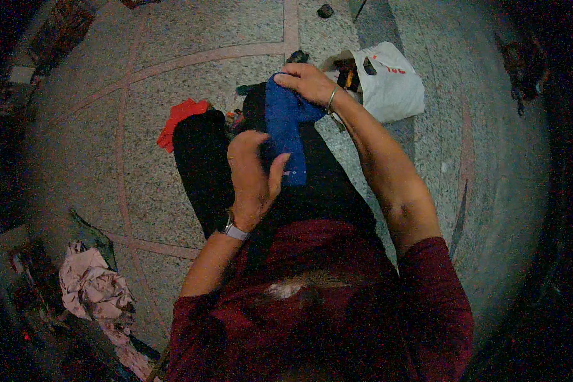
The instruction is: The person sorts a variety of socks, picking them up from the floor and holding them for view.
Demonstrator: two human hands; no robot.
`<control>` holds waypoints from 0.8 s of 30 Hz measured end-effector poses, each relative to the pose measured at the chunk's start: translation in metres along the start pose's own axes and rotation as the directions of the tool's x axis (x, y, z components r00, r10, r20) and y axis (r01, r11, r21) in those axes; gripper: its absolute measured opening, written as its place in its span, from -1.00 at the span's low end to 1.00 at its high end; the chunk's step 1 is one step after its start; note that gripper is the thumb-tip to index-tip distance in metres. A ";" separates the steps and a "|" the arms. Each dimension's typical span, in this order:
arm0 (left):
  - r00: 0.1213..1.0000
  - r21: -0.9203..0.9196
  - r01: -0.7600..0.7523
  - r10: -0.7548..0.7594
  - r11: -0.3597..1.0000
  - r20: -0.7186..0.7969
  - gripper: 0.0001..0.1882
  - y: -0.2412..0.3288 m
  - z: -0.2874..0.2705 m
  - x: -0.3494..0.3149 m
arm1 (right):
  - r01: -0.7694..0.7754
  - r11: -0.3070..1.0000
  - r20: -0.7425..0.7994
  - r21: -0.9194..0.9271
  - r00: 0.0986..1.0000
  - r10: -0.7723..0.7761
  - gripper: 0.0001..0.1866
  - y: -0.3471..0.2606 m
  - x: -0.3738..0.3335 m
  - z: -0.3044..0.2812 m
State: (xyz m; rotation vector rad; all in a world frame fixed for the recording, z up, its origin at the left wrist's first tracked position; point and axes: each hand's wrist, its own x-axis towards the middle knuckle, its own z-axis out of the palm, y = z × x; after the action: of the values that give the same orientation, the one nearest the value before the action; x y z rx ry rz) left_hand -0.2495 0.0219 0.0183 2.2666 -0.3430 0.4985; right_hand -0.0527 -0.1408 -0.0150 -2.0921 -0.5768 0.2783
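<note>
A long, narrow piece of blue cloth lies over my black-trousered lap, with a shorter part sticking out to the right near its far end. Small pale marks run along its near edge. My right hand grips the far end between thumb and fingers. Over the left side of the cloth is my left hand, its thumb spread away from the fingers and nothing visible between them. Its fingertips are slightly blurred, so whether they touch the cloth is unclear.
A white plastic bag with dark things at its mouth lies on the speckled floor, right of my knees. Red cloth is beyond my left knee. Crumpled pinkish cloth sits at lower left. A small dark object lies farther off.
</note>
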 end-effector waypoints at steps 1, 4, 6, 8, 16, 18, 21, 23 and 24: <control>0.985 0.120 -0.173 0.172 0.978 0.015 -0.46 0.003 -0.001 0.005 | 0.001 0.999 -0.006 -0.045 1.000 -0.001 -0.66 0.000 0.001 -0.002; 0.916 0.168 -0.274 0.204 0.947 0.345 -0.37 0.008 0.013 0.002 | 0.051 0.999 0.009 0.006 0.999 -0.051 -0.63 0.009 0.004 0.005; 0.875 0.239 -0.302 0.168 0.923 0.454 -0.35 0.010 0.014 -0.004 | 0.006 0.999 -0.028 -0.053 1.000 -0.008 -0.61 0.017 0.002 0.010; 0.853 0.217 -0.285 0.143 0.934 0.502 -0.33 0.010 0.015 -0.008 | -0.144 0.990 -0.081 -0.001 0.986 0.143 -0.59 0.027 -0.004 0.001; 0.954 -0.021 -0.138 0.139 0.990 0.265 -0.53 0.025 -0.018 -0.005 | -0.222 0.588 -0.007 0.778 0.933 0.361 -0.52 -0.041 -0.071 -0.072; 1.000 -0.239 0.016 -0.009 0.971 0.029 -0.59 0.035 -0.025 0.009 | -0.138 0.474 0.009 0.870 0.964 0.265 -0.57 -0.059 -0.085 -0.070; 0.930 -0.630 0.345 -0.343 0.696 0.130 -0.63 0.043 -0.021 0.035 | -0.073 0.554 -0.001 0.829 0.991 0.133 -0.55 -0.095 -0.104 -0.056; 0.868 -0.661 0.492 -0.375 0.567 0.324 -0.63 0.037 -0.022 0.050 | -0.122 0.701 0.034 0.703 0.990 0.139 -0.57 -0.112 -0.108 -0.055; 0.874 -0.641 0.484 -0.369 0.595 0.317 -0.67 0.038 -0.024 0.055 | -0.120 0.713 0.036 0.691 0.991 0.131 -0.56 -0.117 -0.110 -0.047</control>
State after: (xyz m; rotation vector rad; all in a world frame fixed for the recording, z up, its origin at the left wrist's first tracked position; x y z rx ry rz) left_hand -0.2216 0.0099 0.0819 1.5299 -0.0230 -0.0819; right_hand -0.1625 -0.1753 0.1059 -1.3887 -0.2496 0.4754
